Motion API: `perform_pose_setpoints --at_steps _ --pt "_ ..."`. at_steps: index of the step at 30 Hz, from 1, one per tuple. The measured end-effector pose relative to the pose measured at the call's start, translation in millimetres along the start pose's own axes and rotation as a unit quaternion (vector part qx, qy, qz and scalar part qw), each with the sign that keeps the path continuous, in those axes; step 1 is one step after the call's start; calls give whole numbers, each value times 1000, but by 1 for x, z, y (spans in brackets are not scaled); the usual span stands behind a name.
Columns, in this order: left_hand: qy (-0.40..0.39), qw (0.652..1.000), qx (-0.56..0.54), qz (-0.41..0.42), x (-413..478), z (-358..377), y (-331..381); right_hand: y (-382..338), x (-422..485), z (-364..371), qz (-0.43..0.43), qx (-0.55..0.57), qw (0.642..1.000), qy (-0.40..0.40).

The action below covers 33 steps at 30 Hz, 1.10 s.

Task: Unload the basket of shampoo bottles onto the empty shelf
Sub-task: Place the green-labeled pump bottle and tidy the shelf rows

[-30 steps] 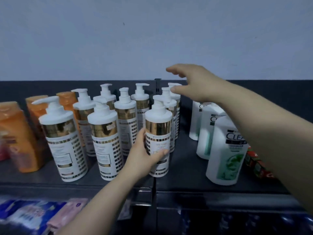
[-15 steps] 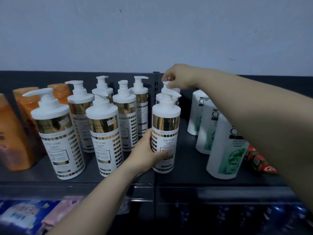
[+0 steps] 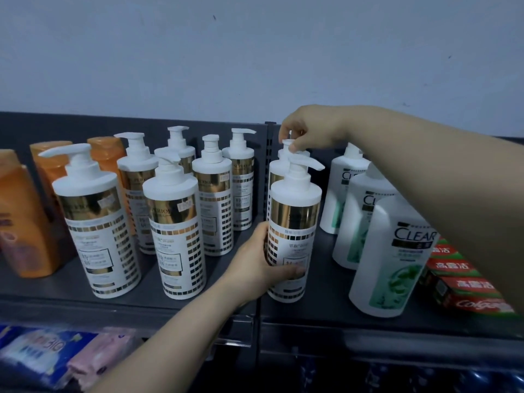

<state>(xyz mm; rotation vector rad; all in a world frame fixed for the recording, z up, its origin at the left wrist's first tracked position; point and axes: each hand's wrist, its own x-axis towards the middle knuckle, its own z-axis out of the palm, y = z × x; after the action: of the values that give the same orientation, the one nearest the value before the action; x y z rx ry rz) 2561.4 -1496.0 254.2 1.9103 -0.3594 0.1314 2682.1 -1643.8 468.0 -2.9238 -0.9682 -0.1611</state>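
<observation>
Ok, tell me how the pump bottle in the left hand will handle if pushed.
Tall and narrow, the pump bottle would probably tip rather than slide. Its glossy label looks slippery, though the left hand wraps it low.

Dark metal shelf (image 3: 326,279), seam down the middle. Far left: orange bottles (image 3: 25,222), upright. Next: white-and-gold pump bottles (image 3: 102,236), upright, loose rows. Just right of seam: front pump bottle (image 3: 293,222), others filed behind, rear pump bottle (image 3: 284,143) last. Further right: three Clear shampoo bottles (image 3: 397,251). Far right: red Colgate toothpaste boxes (image 3: 465,285), stacked flat.

A shop — shelf (image 3: 326,296) of price-stickered shampoo bottles (image 3: 175,222).
</observation>
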Motion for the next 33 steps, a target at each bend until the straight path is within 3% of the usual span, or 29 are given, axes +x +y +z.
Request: perform_pose_setpoints --at_steps 7,10,13,19,27,33 --pt "-13 999 -42 8 0 -7 -2 7 -1 -16 9 51 999 -2" --pt "59 996 -73 1 9 -21 -1 20 6 -34 41 68 996 46" --pt "123 990 -70 -12 29 -29 1 30 26 -31 75 19 997 20" --pt "36 998 -45 -30 71 -17 -2 43 64 0 108 -1 992 -69" --pt "21 999 -5 -38 83 -13 -5 42 73 1 44 11 998 -42" --pt "13 999 -10 -40 82 -11 -4 41 75 2 48 6 998 -45"
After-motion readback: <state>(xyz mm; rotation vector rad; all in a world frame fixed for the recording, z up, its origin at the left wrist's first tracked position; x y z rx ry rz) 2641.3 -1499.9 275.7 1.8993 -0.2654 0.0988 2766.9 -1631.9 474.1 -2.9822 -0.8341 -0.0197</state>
